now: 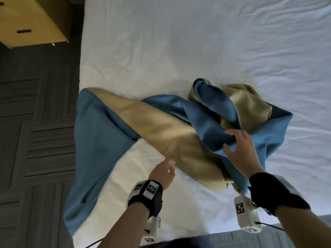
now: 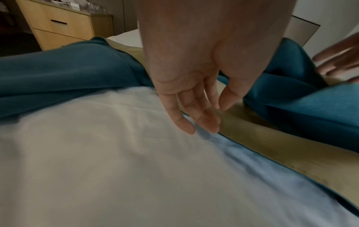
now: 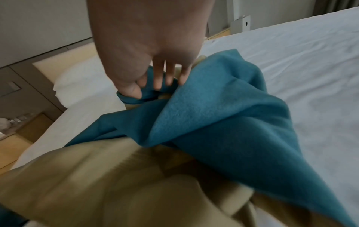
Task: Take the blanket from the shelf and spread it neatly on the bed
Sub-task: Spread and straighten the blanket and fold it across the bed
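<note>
A blue and tan blanket lies twisted and bunched across the near part of the white bed; one blue corner hangs over the left bed edge. My right hand grips a blue fold of the blanket, thumb and fingers curled into the cloth. My left hand hovers at the tan edge of the blanket, its fingers straight and relaxed, holding nothing.
A wooden drawer unit stands on the dark carpet left of the bed. A white pillow lies by the headboard. The far part of the sheet is bare and wrinkled.
</note>
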A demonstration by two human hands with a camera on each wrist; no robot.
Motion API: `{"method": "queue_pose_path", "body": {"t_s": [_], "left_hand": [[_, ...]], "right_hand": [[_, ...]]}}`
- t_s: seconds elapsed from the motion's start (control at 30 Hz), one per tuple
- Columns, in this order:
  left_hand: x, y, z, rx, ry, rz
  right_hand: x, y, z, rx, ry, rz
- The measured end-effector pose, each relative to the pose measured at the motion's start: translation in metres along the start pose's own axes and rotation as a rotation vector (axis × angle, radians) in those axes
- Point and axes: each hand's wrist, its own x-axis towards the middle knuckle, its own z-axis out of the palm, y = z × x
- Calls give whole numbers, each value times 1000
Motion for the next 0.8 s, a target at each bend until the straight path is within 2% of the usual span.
{"method": "queue_pose_path", "body": {"t_s": [0.07,0.13,0.2,0.3,0.47,0.6,0.7,0.8], "left_hand": [[10,5,1,-2,-14,16],[19,12,3,2,-34,36],[29,17,6,12,-31,53],[40,24,15,4,-8,52],[56,47,39,-13,-30,62],[75,89,63,-73,8,27],[86,134,88,-128,90,9],[95,186,113,-115,167,76]], "right_hand": [[11,4,-5,-157,13,30],[20,15,-11,-232,-72,148],[25,30,-12,-225,-232,230],[21,51,-6,-331,-478,207],[25,78,5,-420,-417,127],[47,94,-2,-307,-480,76],[60,107,-27,-186,-441,27],[72,131,-70,-116,-360,-25]]}}
